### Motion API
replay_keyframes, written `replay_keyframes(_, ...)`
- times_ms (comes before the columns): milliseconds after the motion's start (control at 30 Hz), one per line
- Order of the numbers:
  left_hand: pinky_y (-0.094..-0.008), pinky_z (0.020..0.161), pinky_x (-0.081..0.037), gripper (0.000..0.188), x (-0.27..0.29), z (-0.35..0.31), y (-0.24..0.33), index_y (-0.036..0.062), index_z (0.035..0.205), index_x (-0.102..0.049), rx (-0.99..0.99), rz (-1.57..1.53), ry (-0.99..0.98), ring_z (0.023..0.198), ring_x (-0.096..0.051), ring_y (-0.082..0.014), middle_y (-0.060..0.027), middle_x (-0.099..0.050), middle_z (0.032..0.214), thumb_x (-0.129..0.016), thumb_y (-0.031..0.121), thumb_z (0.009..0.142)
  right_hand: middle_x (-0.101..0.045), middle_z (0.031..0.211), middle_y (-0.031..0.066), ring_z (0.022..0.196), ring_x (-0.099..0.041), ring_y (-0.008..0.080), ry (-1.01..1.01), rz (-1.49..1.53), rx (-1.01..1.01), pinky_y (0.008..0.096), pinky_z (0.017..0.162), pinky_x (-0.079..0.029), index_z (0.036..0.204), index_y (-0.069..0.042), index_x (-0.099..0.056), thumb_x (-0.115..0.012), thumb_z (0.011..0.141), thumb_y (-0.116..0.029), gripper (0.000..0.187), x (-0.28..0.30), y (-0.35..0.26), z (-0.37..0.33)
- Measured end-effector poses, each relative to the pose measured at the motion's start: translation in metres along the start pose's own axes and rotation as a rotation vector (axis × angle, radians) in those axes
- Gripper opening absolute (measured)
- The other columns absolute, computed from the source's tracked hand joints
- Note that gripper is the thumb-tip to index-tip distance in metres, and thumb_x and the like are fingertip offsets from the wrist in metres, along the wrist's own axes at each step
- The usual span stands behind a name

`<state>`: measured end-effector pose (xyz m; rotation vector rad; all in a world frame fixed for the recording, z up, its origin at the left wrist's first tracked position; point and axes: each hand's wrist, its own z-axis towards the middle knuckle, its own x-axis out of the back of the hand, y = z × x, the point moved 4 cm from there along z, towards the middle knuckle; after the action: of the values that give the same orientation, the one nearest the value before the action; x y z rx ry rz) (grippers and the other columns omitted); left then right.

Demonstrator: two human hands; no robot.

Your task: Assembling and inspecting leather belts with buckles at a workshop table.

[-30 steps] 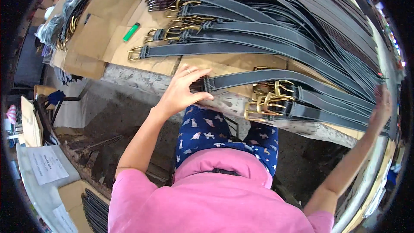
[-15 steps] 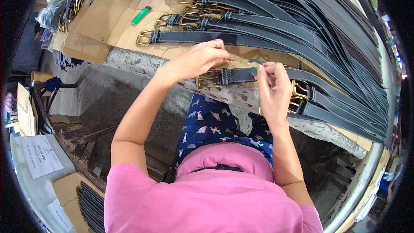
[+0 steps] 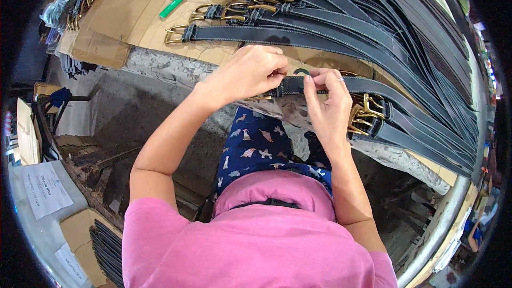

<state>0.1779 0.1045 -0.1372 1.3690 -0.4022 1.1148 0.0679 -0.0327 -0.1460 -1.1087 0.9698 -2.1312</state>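
Observation:
A black belt (image 3: 362, 85) with pale edge stitching lies along the near edge of the table, its brass buckle (image 3: 260, 97) partly hidden under my left hand (image 3: 246, 76). The fingers of that hand are closed just above the belt's buckle end; whatever they pinch is too small or hidden to make out. My right hand (image 3: 332, 101) pinches a small dark green curved piece (image 3: 301, 72) between thumb and fingers, right over the strap and close to the left fingertips. Beside the right wrist lie more black belts with brass buckles (image 3: 368, 108).
Many black belts (image 3: 288, 36) with brass buckles spread across the cardboard-covered table (image 3: 152, 34). A green lighter (image 3: 172, 7) lies at the far left. More buckles (image 3: 80, 13) and plastic wrap sit beyond it. Lower left, an open carton (image 3: 77, 229) holds dark straps.
My left hand has closed its fingers and come down to the belt's buckle end. My right hand has shifted left with the green piece, bringing both hands nearer each other.

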Motion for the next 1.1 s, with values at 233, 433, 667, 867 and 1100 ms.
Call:
replay_keyframes(233, -0.0378, 0.067, -0.052, 0.012, -0.007, -0.018, 0.005, 0.0017, 0.087, -0.065, 0.011, 0.027, 0.255, 0.076, -0.064, -0.0301, -0.0119, -0.064, 0.082, -0.071, 0.010, 0.082, -0.061, 0.093, 0.0194, 0.086, -0.059, 0.0360, -0.042, -0.074, 0.023, 0.0425, 0.077, -0.047, 0.078, 0.002, -0.055, -0.070, 0.082, -0.002, 0.016, -0.009, 0.003, -0.004)
replay_keyframes(433, -0.0361, 0.066, -0.052, 0.011, -0.009, -0.021, 0.002, 0.0031, 0.087, -0.066, 0.015, -0.003, 0.290, 0.075, -0.065, -0.0284, -0.0100, -0.065, 0.083, -0.072, 0.010, 0.081, -0.061, 0.093, 0.0197, 0.090, -0.059, 0.0363, -0.032, -0.100, 0.047, 0.0431, 0.080, -0.046, 0.078, 0.002, -0.055, -0.070, 0.083, -0.002, 0.016, -0.011, 0.004, -0.005)
replay_keyframes(667, -0.0349, 0.065, -0.052, 0.012, -0.010, -0.021, 0.001, 0.0038, 0.087, -0.066, 0.015, 0.035, 0.295, 0.074, -0.066, -0.0272, -0.0094, -0.066, 0.084, -0.072, 0.010, 0.080, -0.060, 0.093, 0.0192, 0.090, -0.058, 0.0359, -0.032, -0.107, 0.087, 0.0431, 0.080, -0.045, 0.079, 0.001, -0.054, -0.069, 0.082, -0.001, 0.016, -0.012, 0.002, -0.006)
replay_keyframes(867, -0.0352, 0.064, -0.052, 0.012, -0.010, -0.020, 0.001, 0.0041, 0.087, -0.066, 0.004, 0.036, 0.305, 0.074, -0.066, -0.0273, -0.0090, -0.066, 0.084, -0.072, 0.010, 0.079, -0.060, 0.094, 0.0192, 0.091, -0.058, 0.0361, -0.018, -0.121, 0.108, 0.0433, 0.081, -0.045, 0.079, 0.001, -0.055, -0.070, 0.082, -0.001, 0.015, -0.013, 0.002, -0.007)
replay_keyframes(1100, -0.0340, 0.067, -0.052, 0.011, -0.006, -0.026, 0.000, 0.0032, 0.089, -0.067, 0.096, -0.073, 0.303, 0.075, -0.066, -0.0240, -0.0088, -0.067, 0.086, -0.071, 0.005, 0.078, -0.060, 0.095, 0.0198, 0.090, -0.059, 0.0364, 0.000, -0.097, 0.080, 0.0433, 0.080, -0.047, 0.080, 0.002, -0.055, -0.069, 0.084, -0.001, 0.015, -0.010, 0.000, -0.008)
